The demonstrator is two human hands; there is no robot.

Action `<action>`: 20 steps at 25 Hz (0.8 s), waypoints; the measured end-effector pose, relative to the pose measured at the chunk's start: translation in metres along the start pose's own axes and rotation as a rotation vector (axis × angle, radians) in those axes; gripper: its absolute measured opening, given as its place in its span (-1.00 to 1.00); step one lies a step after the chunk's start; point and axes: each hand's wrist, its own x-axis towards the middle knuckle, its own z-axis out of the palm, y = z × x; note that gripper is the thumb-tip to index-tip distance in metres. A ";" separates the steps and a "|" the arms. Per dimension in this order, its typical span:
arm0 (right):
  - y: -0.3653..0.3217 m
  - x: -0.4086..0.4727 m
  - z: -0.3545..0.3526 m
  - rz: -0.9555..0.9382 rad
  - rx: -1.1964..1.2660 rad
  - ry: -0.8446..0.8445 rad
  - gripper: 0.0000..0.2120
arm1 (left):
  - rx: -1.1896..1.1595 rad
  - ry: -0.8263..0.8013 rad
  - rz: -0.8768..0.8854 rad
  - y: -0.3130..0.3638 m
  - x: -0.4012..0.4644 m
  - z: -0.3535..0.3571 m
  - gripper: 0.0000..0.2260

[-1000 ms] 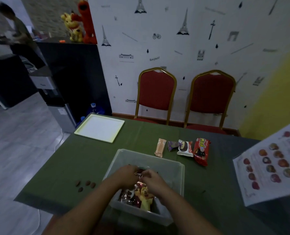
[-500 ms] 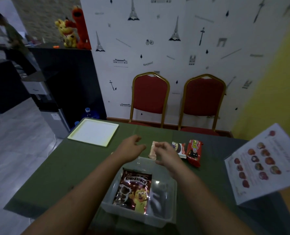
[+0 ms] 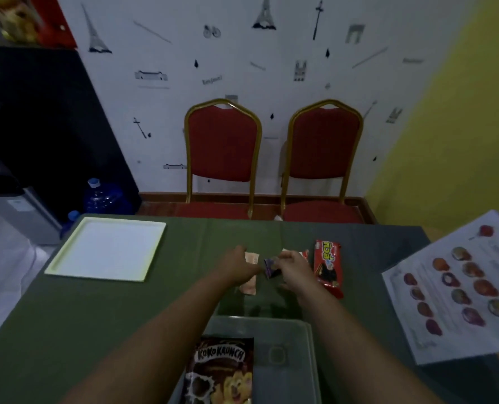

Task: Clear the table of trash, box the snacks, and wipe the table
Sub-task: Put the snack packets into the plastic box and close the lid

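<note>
Landmark = clear plastic box (image 3: 289, 360), at the near edge of the green-clothed table (image 3: 97, 310). Inside the box, on its left side, a Koko Krunch packet (image 3: 222, 371) lies flat w/ the printed face up; rest of the box floor shows bare. Both forearms reach over the box to the snack row just beyond its far rim. Left hand (image 3: 238, 265) sits beyond the box's far-left corner, fingers curled down over a pale orange wafer packet (image 3: 249, 275), which pokes out above and below the hand; looks like it's grasping it, tho the fingertips are hidden. Right hand (image 3: 293, 268) is beyond the box's far-right part, thumb & fingers pinching a small purple wrapper (image 3: 271, 268), held btwn the two hands, seemingly lifted a bit off the cloth, can't be sure. Beyond the box and right of the right hand, a red snack packet (image 3: 328, 266) lies flat on the cloth; a white-ish packet (image 3: 299, 253) peeks out behind the right hand, mostly hidden. Far left of the box, a pale square tray (image 3: 67, 266) on the cloth. Right of the box, a printed sheet w/ fruit pics (image 3: 461, 287) hangs over the table edge. Behind the table, opposite the box, two red chairs (image 3: 222, 147) against the wall.
</note>
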 end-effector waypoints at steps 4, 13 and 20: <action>0.007 0.052 0.012 -0.065 -0.334 0.086 -0.65 | 0.187 -0.102 -0.018 -0.010 0.055 0.019 -0.28; 0.012 0.089 0.038 -0.056 -0.761 0.077 -0.67 | 0.613 -0.127 0.058 -0.023 0.113 0.052 -0.45; 0.017 0.082 0.039 -0.063 -0.685 0.104 -0.92 | 0.537 -0.066 0.039 -0.028 0.107 0.054 -0.58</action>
